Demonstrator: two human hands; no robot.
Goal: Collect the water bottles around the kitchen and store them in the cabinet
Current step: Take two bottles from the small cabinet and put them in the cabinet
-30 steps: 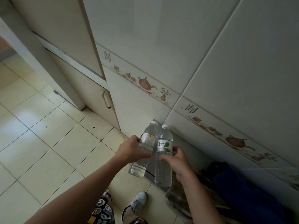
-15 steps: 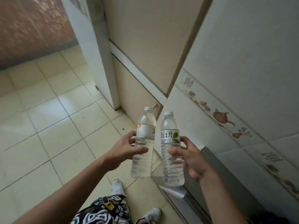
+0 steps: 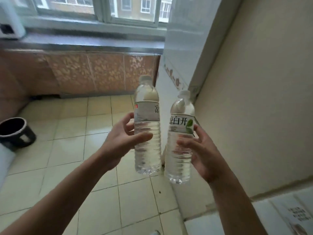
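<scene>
View has swung since the frame half a second back: the tiled wall with teapot motifs and the low grey ledge are gone from centre; a window (image 3: 118, 11), a grey tabletop (image 3: 94, 43) below it and brown patterned cabinet fronts (image 3: 105, 73) now fill the top. Both bottles sit higher in view than before, grips unchanged.

Left hand (image 3: 122, 141): thumb across the front, fingers (image 3: 126, 119) wrapped behind, pinching the left bottle (image 3: 147, 126) at mid-body below its label. Bottle upright, held in the air above the tiled floor (image 3: 67, 150). White cap on; clear water fills it to near the shoulder.

Right hand (image 3: 201, 153): fingers curled round the right bottle (image 3: 180, 141), thumb on the front under the label with its green leaf mark. Bottle tilted slightly, cap on, clear water to near the shoulder.

Bottles just beside each other, a narrow gap between them.

Dark bin (image 3: 15, 131) on the floor at far left; its contents cannot be made out. Beige panel (image 3: 262, 99) stands to the right of the bottles.
</scene>
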